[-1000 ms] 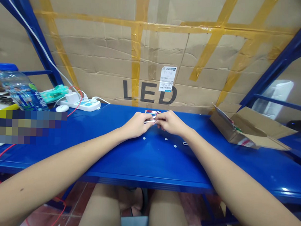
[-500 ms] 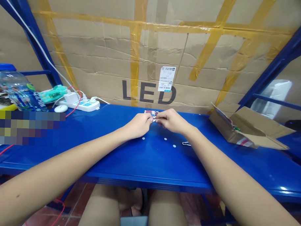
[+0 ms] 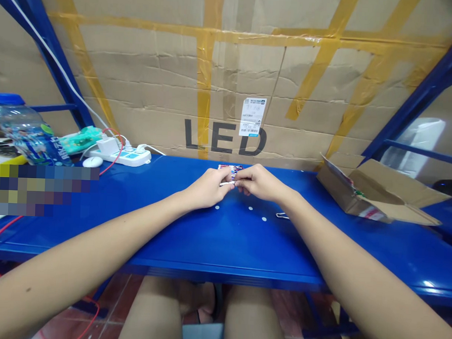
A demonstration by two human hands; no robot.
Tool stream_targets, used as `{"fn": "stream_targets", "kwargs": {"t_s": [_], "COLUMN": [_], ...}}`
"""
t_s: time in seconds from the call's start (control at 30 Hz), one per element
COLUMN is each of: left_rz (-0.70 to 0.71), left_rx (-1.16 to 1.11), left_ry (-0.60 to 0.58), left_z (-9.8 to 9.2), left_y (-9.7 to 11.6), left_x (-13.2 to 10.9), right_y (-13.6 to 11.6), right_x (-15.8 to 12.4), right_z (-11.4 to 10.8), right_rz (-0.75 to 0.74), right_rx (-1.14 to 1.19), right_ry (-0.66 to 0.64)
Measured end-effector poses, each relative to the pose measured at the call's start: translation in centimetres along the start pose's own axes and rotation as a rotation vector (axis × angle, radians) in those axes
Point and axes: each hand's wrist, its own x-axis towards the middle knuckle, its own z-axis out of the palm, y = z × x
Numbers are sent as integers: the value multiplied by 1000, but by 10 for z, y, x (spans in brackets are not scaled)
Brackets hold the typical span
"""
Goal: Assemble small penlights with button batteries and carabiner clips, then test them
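My left hand (image 3: 209, 187) and my right hand (image 3: 258, 182) meet over the middle of the blue table (image 3: 223, 243), fingers pinched. Between their fingertips is a thin white strip (image 3: 227, 184), too small to tell its kind. Its left end shows along my left thumb, and its right end reaches my right fingertips. Just behind the fingers lies a small group of red, white and blue striped pieces (image 3: 226, 167), partly hidden by both hands. Close to my right forearm rests a slim metal loop-shaped tool (image 3: 282, 216), with its right end covered by the arm.
Several pale round spots (image 3: 250, 208) mark the tabletop. At right stands an open cardboard box (image 3: 343, 196). At left are a power strip (image 3: 132, 158) with plugs and cables, a white rounded case (image 3: 92, 162) and a bottle (image 3: 30, 133). A large carton (image 3: 158, 88) forms the back.
More of the white strip now shows by my left thumb, and the fingertips are slightly farther apart. The whole view has shifted a little; the surrounding things stay put.
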Motion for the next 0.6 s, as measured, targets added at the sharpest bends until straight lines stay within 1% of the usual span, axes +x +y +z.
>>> {"fn": "stream_targets", "kwargs": {"t_s": [0.07,0.17,0.27,0.43,0.6], "left_rz": [94,159,124,52,27], "left_rx": [69,141,160,71,33], "left_ry": [3,-5,-22,-6,-13], "left_z": [0,-1,-3,-4,-5], "left_y": [-1,2,7,9,7], "left_x": [-2,-3,-2,1,1], "right_y": [0,1,2,1,-1], "right_x": [0,1,2,1,0], "right_z": [0,1,0,-2,-2], "right_rz": [43,81,86,75,86], "right_rx": [82,175,188,111,77], "right_ry": [-18,-43,-42,5,-22]}}
